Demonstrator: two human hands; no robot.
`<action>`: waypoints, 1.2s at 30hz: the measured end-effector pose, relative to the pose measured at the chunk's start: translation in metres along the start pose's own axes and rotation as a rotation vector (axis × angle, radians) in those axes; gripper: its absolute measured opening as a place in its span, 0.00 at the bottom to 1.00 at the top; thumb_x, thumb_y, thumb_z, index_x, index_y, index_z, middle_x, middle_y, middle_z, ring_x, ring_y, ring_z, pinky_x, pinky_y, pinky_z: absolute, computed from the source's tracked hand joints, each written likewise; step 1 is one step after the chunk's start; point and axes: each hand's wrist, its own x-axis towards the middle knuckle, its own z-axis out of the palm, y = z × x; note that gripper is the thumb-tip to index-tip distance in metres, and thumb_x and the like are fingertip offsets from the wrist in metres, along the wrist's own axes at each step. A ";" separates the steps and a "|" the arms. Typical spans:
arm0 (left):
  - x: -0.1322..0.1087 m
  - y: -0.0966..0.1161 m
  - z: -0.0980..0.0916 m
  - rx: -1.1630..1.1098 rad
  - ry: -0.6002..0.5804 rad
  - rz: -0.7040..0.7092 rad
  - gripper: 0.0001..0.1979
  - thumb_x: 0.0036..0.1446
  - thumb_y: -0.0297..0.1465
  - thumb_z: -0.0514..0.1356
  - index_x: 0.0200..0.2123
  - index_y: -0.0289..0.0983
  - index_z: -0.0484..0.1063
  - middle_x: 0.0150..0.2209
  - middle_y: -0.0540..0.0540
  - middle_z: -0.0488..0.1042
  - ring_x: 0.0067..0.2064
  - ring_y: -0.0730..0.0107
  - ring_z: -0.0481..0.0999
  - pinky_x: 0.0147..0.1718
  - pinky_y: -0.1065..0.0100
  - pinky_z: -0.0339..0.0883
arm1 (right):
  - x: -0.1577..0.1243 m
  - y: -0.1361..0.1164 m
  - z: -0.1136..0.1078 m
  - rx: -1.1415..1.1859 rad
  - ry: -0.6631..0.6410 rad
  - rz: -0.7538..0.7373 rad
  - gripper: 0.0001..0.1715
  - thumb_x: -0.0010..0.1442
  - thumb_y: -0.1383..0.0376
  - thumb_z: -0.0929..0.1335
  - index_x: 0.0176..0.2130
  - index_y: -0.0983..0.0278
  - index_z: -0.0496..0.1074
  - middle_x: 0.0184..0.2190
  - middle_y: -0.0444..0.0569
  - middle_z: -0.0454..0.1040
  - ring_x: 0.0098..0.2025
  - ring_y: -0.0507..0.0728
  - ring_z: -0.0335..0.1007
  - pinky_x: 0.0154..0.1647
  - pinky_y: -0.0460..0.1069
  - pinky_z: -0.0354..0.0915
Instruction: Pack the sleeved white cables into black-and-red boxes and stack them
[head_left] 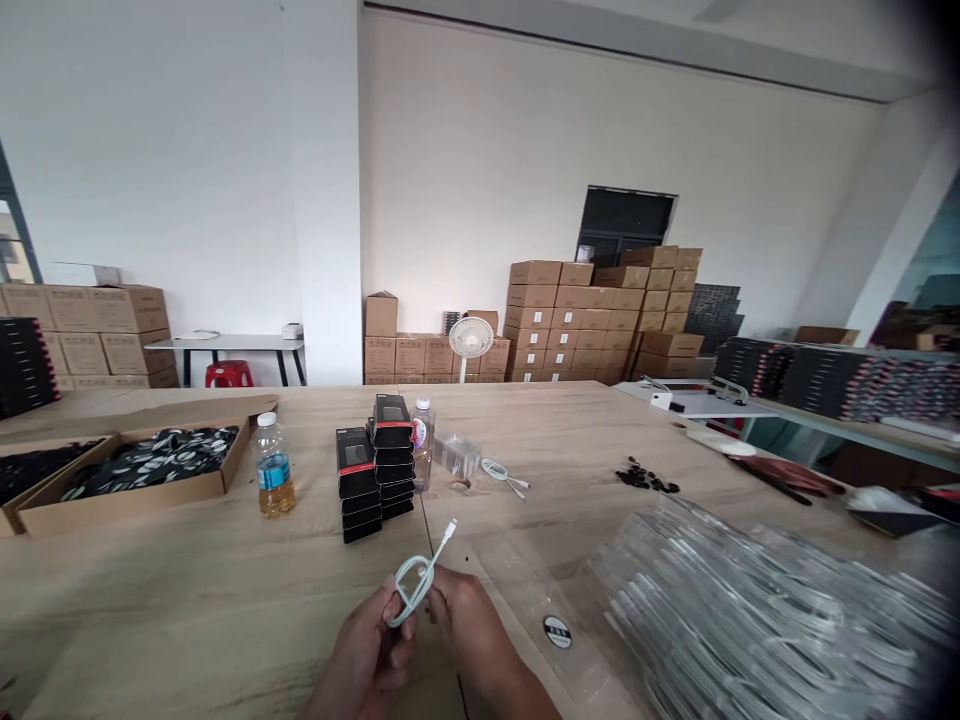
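A white charging cable (411, 612), wound into a small loop, is held up over the table between my two hands. My left hand (367, 645) pinches the lower left of the coil between thumb and fingers. On the coil's right side the fingers of my right hand (469, 610) are closed at the cable, and their tips are partly hidden. One plug end sticks up and to the right. To the right of my hands lies a clear plastic bag with a round black-and-white label (557, 631). Beyond stand two stacks of black boxes (360, 490).
A heap of bagged white cables (780, 620) covers the right side. Farther back are another coiled cable (504, 474), small black pieces (646, 475), a clear bottle (423, 445) and a bottle with amber liquid (274, 470). Cardboard trays (217, 480) of black-and-white pieces sit left.
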 end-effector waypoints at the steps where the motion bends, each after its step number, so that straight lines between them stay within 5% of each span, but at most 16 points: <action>1: 0.001 -0.001 0.000 0.009 0.006 -0.001 0.26 0.41 0.49 0.69 0.24 0.40 0.56 0.20 0.55 0.67 0.15 0.83 0.56 0.15 0.76 0.33 | 0.001 0.002 0.001 -0.010 0.017 0.007 0.16 0.60 0.59 0.66 0.25 0.62 0.74 0.21 0.44 0.71 0.25 0.53 0.63 0.29 0.47 0.60; 4: 0.002 -0.003 -0.001 -0.013 0.003 0.015 0.28 0.38 0.49 0.70 0.23 0.40 0.56 0.20 0.55 0.67 0.16 0.83 0.57 0.15 0.77 0.34 | 0.002 0.010 0.005 0.000 0.056 0.028 0.12 0.62 0.60 0.64 0.34 0.61 0.74 0.23 0.44 0.70 0.26 0.54 0.64 0.28 0.47 0.61; 9: 0.004 -0.004 0.001 -0.078 0.032 0.052 0.29 0.34 0.49 0.71 0.22 0.40 0.56 0.20 0.54 0.67 0.17 0.82 0.58 0.14 0.77 0.37 | 0.001 0.016 0.007 -0.141 0.367 -0.033 0.15 0.56 0.62 0.68 0.45 0.61 0.70 0.29 0.45 0.70 0.29 0.56 0.67 0.33 0.49 0.64; 12: 0.004 -0.006 0.001 -0.009 0.044 0.063 0.29 0.32 0.52 0.71 0.21 0.40 0.58 0.21 0.53 0.67 0.18 0.80 0.59 0.15 0.76 0.38 | 0.000 0.010 0.005 -0.336 0.285 -0.163 0.11 0.55 0.65 0.69 0.41 0.58 0.75 0.33 0.48 0.71 0.35 0.57 0.68 0.38 0.50 0.64; 15: 0.005 -0.007 -0.002 0.280 0.030 0.158 0.28 0.40 0.58 0.64 0.21 0.39 0.63 0.20 0.52 0.65 0.19 0.76 0.58 0.17 0.73 0.41 | 0.000 0.001 0.001 -0.421 0.201 -0.216 0.10 0.61 0.64 0.66 0.32 0.57 0.78 0.30 0.48 0.72 0.36 0.58 0.68 0.39 0.51 0.62; 21: 0.005 -0.003 -0.010 0.892 0.181 0.602 0.19 0.53 0.48 0.61 0.20 0.41 0.68 0.23 0.48 0.69 0.28 0.65 0.66 0.31 0.65 0.57 | -0.001 -0.013 -0.015 -0.105 0.363 -0.169 0.11 0.60 0.57 0.69 0.30 0.58 0.79 0.28 0.47 0.74 0.34 0.58 0.70 0.41 0.52 0.63; 23: 0.006 -0.003 -0.010 0.844 0.158 0.561 0.20 0.53 0.48 0.62 0.19 0.41 0.67 0.22 0.49 0.68 0.27 0.65 0.65 0.30 0.65 0.56 | 0.000 -0.013 -0.021 0.024 0.419 -0.089 0.13 0.58 0.54 0.71 0.30 0.60 0.79 0.28 0.48 0.74 0.35 0.58 0.70 0.40 0.52 0.65; 26: 0.006 -0.004 -0.007 0.485 0.038 0.388 0.23 0.51 0.54 0.61 0.22 0.40 0.66 0.22 0.51 0.68 0.25 0.69 0.65 0.24 0.69 0.54 | 0.003 -0.005 -0.021 0.232 0.529 0.085 0.21 0.52 0.49 0.73 0.39 0.61 0.79 0.37 0.51 0.78 0.41 0.60 0.72 0.44 0.53 0.67; 29: 0.003 -0.008 -0.001 0.124 -0.082 0.243 0.26 0.46 0.55 0.66 0.22 0.38 0.63 0.24 0.49 0.73 0.24 0.73 0.68 0.21 0.73 0.52 | 0.003 0.002 -0.007 0.439 0.333 0.222 0.32 0.49 0.47 0.74 0.48 0.61 0.75 0.46 0.53 0.77 0.40 0.59 0.74 0.40 0.52 0.69; 32: 0.000 -0.013 0.003 0.059 -0.212 0.118 0.25 0.45 0.52 0.68 0.25 0.36 0.66 0.27 0.47 0.76 0.23 0.75 0.71 0.20 0.75 0.54 | 0.002 0.001 0.008 0.582 0.071 0.307 0.33 0.53 0.43 0.71 0.48 0.63 0.72 0.39 0.52 0.79 0.22 0.52 0.68 0.21 0.47 0.62; 36: 0.001 -0.015 0.000 0.114 -0.125 -0.010 0.29 0.46 0.53 0.67 0.43 0.38 0.69 0.35 0.44 0.79 0.29 0.69 0.78 0.22 0.74 0.61 | 0.004 -0.005 -0.015 0.348 0.204 0.274 0.28 0.54 0.41 0.67 0.36 0.62 0.68 0.24 0.45 0.75 0.20 0.52 0.65 0.21 0.46 0.58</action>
